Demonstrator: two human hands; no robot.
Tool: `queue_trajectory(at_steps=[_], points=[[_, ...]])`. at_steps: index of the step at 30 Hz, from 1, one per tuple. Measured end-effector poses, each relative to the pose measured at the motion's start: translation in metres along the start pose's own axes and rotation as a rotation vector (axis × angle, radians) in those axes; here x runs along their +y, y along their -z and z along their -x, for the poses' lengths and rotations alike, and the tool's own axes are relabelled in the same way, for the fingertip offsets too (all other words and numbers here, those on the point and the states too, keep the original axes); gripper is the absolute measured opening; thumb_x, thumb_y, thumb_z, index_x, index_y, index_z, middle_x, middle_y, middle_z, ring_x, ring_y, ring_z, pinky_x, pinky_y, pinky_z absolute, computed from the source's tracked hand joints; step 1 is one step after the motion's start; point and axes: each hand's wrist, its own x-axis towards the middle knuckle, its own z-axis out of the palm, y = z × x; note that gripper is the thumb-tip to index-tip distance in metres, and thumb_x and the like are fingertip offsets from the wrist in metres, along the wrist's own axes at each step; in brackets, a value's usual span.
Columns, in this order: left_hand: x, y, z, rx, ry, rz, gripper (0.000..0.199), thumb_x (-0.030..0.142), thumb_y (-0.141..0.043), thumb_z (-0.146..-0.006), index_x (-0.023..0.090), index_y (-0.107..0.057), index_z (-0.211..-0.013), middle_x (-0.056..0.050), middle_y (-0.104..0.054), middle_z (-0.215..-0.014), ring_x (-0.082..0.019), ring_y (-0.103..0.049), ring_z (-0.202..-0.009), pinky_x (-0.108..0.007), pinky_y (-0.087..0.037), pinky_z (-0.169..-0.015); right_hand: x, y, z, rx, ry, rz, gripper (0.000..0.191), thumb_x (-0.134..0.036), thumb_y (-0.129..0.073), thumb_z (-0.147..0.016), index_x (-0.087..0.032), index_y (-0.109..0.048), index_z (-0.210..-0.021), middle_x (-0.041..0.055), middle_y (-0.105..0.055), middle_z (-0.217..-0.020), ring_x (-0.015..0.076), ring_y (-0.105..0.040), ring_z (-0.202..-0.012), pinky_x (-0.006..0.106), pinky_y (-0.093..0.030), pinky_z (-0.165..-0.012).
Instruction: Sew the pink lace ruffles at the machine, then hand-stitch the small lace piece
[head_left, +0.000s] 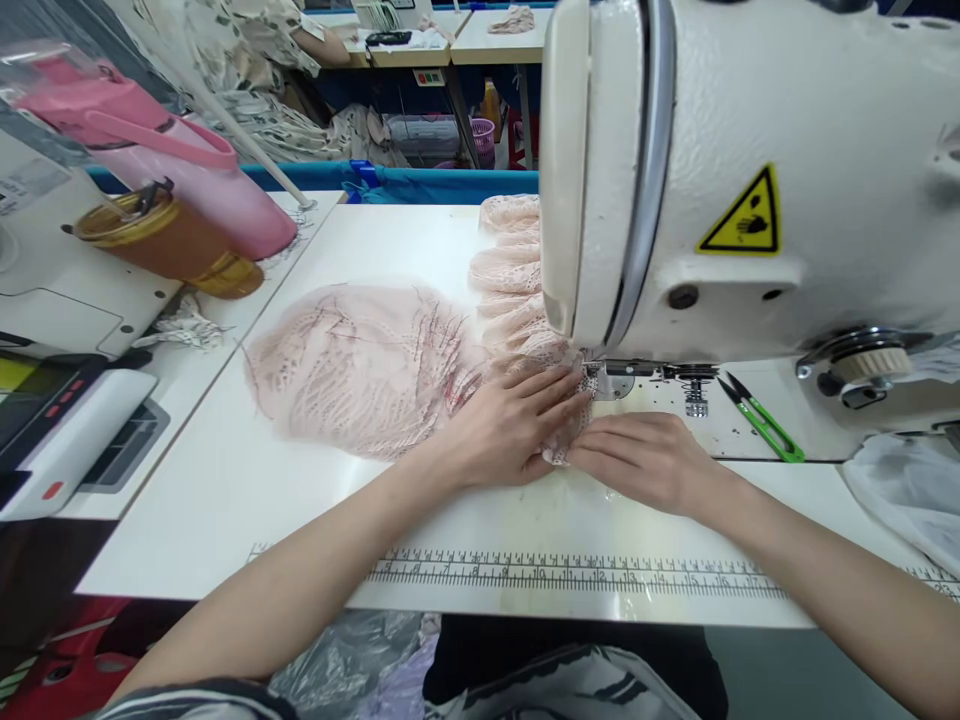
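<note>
Pale pink lace fabric [367,370] spreads over the white table left of the sewing machine [735,130], with gathered folds [510,270] running back beside the machine head. My left hand [517,420] presses on the lace just before the needle area, its fingers stretched out and pointing right. Close by on the right, my right hand [645,455] has its fingers pressed together on the near edge of the same lace. The needle itself is hidden behind the machine head and fingers.
Green thread snips [765,420] lie right of the presser foot. A pink bottle [187,170] and an amber cup [172,245] stand at the left. A ruler strip [540,573] runs along the front edge. Behind, a person's arm [322,45] shows at another table.
</note>
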Motion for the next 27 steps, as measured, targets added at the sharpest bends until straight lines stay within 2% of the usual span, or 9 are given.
queue_trajectory(at_steps=[4,11,21,27], points=[[-0.0048,0.002,-0.0007,0.022,-0.021,0.011,0.053,0.035,-0.049,-0.091,0.012,-0.051,-0.138,-0.012,-0.052,-0.142,-0.028,-0.049,-0.132,-0.047,-0.038,-0.111,-0.002,-0.0022,-0.0016,0.041,0.011,0.031,0.013,-0.009,-0.057,-0.09,-0.017,-0.068,-0.089,-0.0044,-0.075,-0.086,0.0104,-0.068,-0.077,0.023,-0.055,-0.059],[-0.005,0.0014,-0.0003,0.029,-0.015,0.001,0.054,0.036,-0.051,-0.09,0.013,-0.05,-0.139,-0.012,-0.054,-0.14,-0.027,-0.048,-0.133,-0.047,-0.036,-0.113,-0.0026,-0.0045,-0.0004,0.059,0.005,0.039,0.016,-0.009,-0.056,-0.091,-0.018,-0.069,-0.086,-0.0049,-0.075,-0.083,0.0097,-0.068,-0.076,0.023,-0.053,-0.058],[-0.0015,0.0005,-0.0025,0.014,0.03,-0.014,0.058,0.036,-0.053,-0.088,0.013,-0.048,-0.141,-0.012,-0.055,-0.14,-0.028,-0.05,-0.132,-0.048,-0.038,-0.112,-0.0005,-0.0025,-0.0001,0.033,-0.004,0.086,0.02,-0.009,-0.053,-0.091,-0.019,-0.069,-0.084,-0.0051,-0.074,-0.081,0.0093,-0.066,-0.074,0.023,-0.055,-0.062],[0.0028,0.0002,-0.0052,0.022,0.039,-0.044,0.054,0.038,-0.048,-0.091,0.012,-0.053,-0.137,-0.013,-0.057,-0.137,-0.029,-0.051,-0.13,-0.048,-0.039,-0.111,0.0021,-0.0016,0.0058,-0.013,-0.04,0.073,0.02,-0.004,-0.054,-0.088,-0.018,-0.067,-0.087,-0.0022,-0.073,-0.082,0.0113,-0.067,-0.08,0.024,-0.054,-0.068]])
